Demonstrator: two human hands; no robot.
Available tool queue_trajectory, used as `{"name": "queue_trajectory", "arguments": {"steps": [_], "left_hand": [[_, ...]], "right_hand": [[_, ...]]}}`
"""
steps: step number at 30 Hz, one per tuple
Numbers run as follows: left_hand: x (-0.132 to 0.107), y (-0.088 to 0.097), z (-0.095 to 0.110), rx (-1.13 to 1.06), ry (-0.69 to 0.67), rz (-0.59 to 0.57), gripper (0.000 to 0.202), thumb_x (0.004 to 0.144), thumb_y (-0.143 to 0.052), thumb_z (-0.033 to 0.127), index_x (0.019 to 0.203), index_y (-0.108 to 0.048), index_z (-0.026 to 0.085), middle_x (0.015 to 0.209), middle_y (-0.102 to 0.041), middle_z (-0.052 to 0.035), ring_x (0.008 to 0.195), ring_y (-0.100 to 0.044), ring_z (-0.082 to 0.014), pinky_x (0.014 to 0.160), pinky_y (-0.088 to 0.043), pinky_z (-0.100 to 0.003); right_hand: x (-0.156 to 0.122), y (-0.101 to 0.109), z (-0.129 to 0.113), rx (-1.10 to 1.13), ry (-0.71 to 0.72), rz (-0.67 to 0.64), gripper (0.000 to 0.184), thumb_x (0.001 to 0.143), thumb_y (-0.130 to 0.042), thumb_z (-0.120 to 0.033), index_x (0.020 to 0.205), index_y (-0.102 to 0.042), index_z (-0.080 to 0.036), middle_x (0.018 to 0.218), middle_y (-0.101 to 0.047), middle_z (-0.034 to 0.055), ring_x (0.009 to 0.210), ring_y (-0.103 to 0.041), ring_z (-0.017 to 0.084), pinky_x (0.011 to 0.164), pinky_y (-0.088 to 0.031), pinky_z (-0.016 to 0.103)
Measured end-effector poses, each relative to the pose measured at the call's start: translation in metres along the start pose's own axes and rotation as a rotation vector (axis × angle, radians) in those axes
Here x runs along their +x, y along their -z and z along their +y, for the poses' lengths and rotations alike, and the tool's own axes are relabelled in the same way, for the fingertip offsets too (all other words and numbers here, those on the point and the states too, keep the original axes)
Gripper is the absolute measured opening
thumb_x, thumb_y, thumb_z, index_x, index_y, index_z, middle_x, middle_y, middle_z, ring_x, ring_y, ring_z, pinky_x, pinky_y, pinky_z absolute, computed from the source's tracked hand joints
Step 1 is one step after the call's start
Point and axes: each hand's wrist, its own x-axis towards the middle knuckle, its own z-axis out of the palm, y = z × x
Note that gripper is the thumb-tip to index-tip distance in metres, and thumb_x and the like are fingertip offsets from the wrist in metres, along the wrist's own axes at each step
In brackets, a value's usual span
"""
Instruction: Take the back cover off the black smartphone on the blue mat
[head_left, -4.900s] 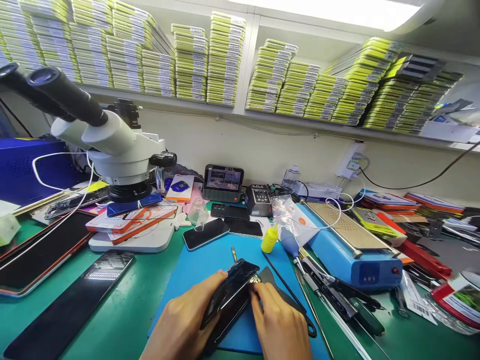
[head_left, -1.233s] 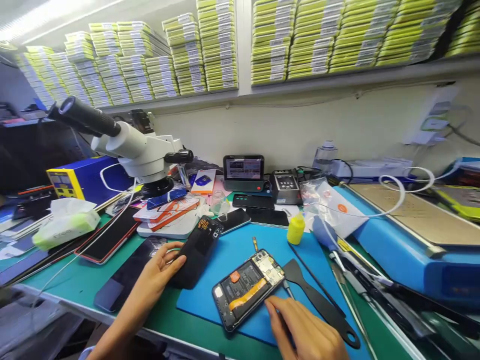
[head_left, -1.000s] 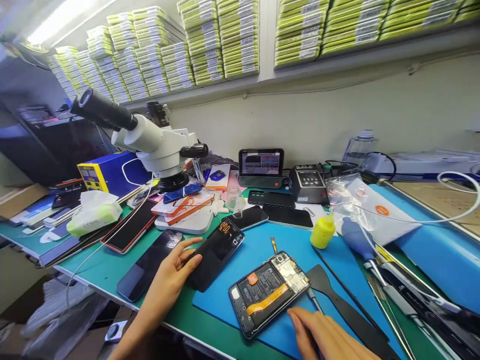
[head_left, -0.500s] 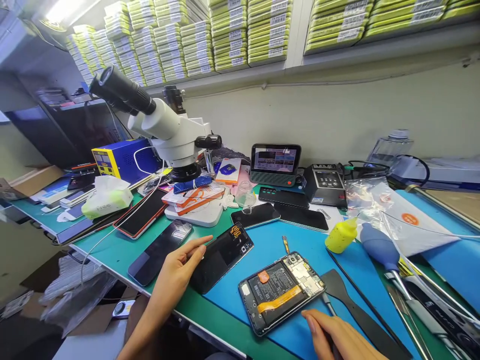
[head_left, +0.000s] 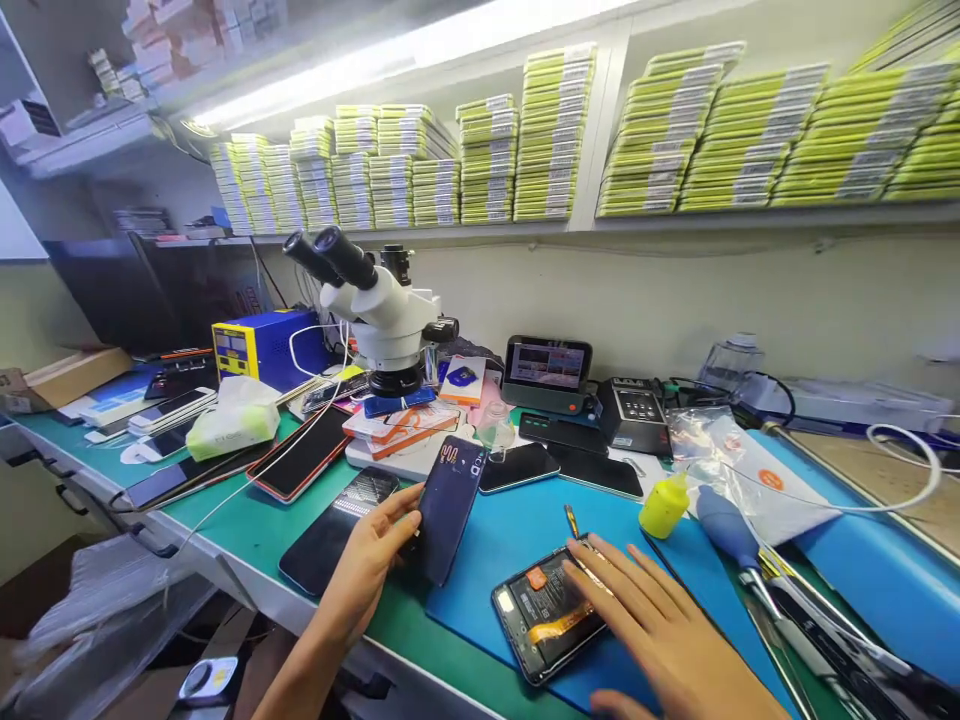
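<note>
My left hand pinches the left edge of a dark phone back cover, which is tilted up from the bench and has an orange coil pattern near its top. Over the right part of an opened phone spreads my right hand, fingers apart and holding nothing; whether it touches the phone I cannot tell. The phone's battery and an orange flex cable show, while most of its circuit board is hidden by my fingers. Just behind it lies a small gold-tipped screwdriver-like piece on the blue mat.
A microscope stands at the back left. Several phones lie around the mat, one beside my left hand. To the right are a yellow bottle, a blue air blower and tweezers. A small screen stands by the wall.
The back cover, lying on the bench before, is now lifted and tilted up in my left hand. My right hand has moved from beside the opened phone to above it, fingers spreading. The view has tilted up.
</note>
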Motion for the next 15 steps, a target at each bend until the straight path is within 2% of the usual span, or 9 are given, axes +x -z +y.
{"name": "queue_trajectory", "arguments": {"steps": [1,3,5,6,7,8,9,12,15], "left_hand": [[0.0,0.001,-0.002,-0.021,0.004,0.023,0.043,0.098,-0.074,0.042,0.132,-0.065,0.018,0.127,-0.069,-0.0081,0.108,-0.069,-0.0203,0.093,-0.062,-0.041],[0.0,0.004,-0.007,-0.064,0.019,0.086,0.045,0.099,-0.073,0.041,0.136,-0.062,0.019,0.12,-0.069,-0.0068,0.095,-0.068,-0.0162,0.078,-0.061,-0.032],[-0.001,0.008,-0.013,-0.105,0.032,0.158,0.047,0.1,-0.071,0.043,0.139,-0.059,0.02,0.107,-0.067,-0.0032,0.08,-0.063,-0.0116,0.064,-0.055,-0.024],[-0.001,0.011,-0.016,-0.125,0.032,0.189,0.047,0.1,-0.072,0.044,0.139,-0.059,0.02,0.098,-0.065,-0.0006,0.073,-0.06,-0.0101,0.061,-0.053,-0.023],[-0.001,0.013,-0.018,-0.146,0.023,0.224,0.047,0.099,-0.072,0.044,0.138,-0.06,0.02,0.091,-0.062,0.002,0.069,-0.057,-0.009,0.06,-0.053,-0.023],[0.0,0.014,-0.021,-0.166,0.009,0.257,0.047,0.099,-0.073,0.044,0.137,-0.06,0.02,0.084,-0.058,0.0043,0.065,-0.054,-0.0083,0.06,-0.053,-0.024],[0.001,0.015,-0.023,-0.187,-0.014,0.3,0.046,0.098,-0.073,0.042,0.136,-0.06,0.02,0.077,-0.053,0.0071,0.06,-0.05,-0.0074,0.059,-0.052,-0.023],[0.003,0.015,-0.027,-0.224,-0.09,0.421,0.047,0.096,-0.073,0.041,0.136,-0.061,0.021,0.064,-0.04,0.011,0.053,-0.04,-0.0068,0.055,-0.045,-0.021],[-0.005,0.015,-0.026,-0.202,-0.146,0.488,0.057,0.097,-0.071,0.051,0.144,-0.056,0.022,0.078,-0.058,0.0055,0.063,-0.053,-0.0095,0.062,-0.051,-0.025]], "right_hand": [[0.011,0.006,0.005,0.001,0.0,-0.094,0.105,0.07,-0.105,-0.034,0.161,-0.053,-0.02,0.164,-0.051,0.0148,0.141,-0.058,0.05,0.105,-0.061,0.065],[0.035,0.016,0.011,0.039,0.002,-0.29,0.096,0.078,-0.102,-0.041,0.158,-0.056,-0.017,0.158,-0.059,0.016,0.147,-0.052,0.047,0.114,-0.054,0.069],[0.056,0.022,0.013,0.09,0.008,-0.455,0.079,0.088,-0.092,-0.054,0.15,-0.062,-0.015,0.145,-0.068,0.0164,0.141,-0.06,0.039,0.119,-0.048,0.066],[0.065,0.023,0.013,0.106,0.003,-0.507,0.065,0.096,-0.086,-0.052,0.146,-0.064,-0.017,0.134,-0.072,0.0123,0.13,-0.067,0.034,0.119,-0.047,0.065],[0.073,0.024,0.012,0.119,0.013,-0.566,0.052,0.1,-0.082,-0.051,0.138,-0.068,-0.018,0.123,-0.073,0.009,0.118,-0.071,0.03,0.113,-0.053,0.062],[0.079,0.025,0.012,0.118,0.033,-0.613,0.043,0.101,-0.079,-0.05,0.13,-0.071,-0.019,0.119,-0.071,0.0083,0.115,-0.07,0.03,0.102,-0.06,0.054],[0.085,0.026,0.011,0.109,0.052,-0.648,0.039,0.102,-0.079,-0.049,0.124,-0.072,-0.019,0.118,-0.069,0.0081,0.114,-0.068,0.029,0.095,-0.061,0.049],[0.103,0.029,0.008,0.07,0.11,-0.68,0.04,0.101,-0.079,-0.052,0.121,-0.071,-0.017,0.119,-0.067,0.0083,0.108,-0.067,0.027,0.089,-0.061,0.043],[0.132,0.031,-0.001,-0.004,0.168,-0.61,0.042,0.101,-0.078,-0.05,0.125,-0.068,-0.017,0.122,-0.066,0.0088,0.109,-0.066,0.027,0.09,-0.061,0.043]]}}
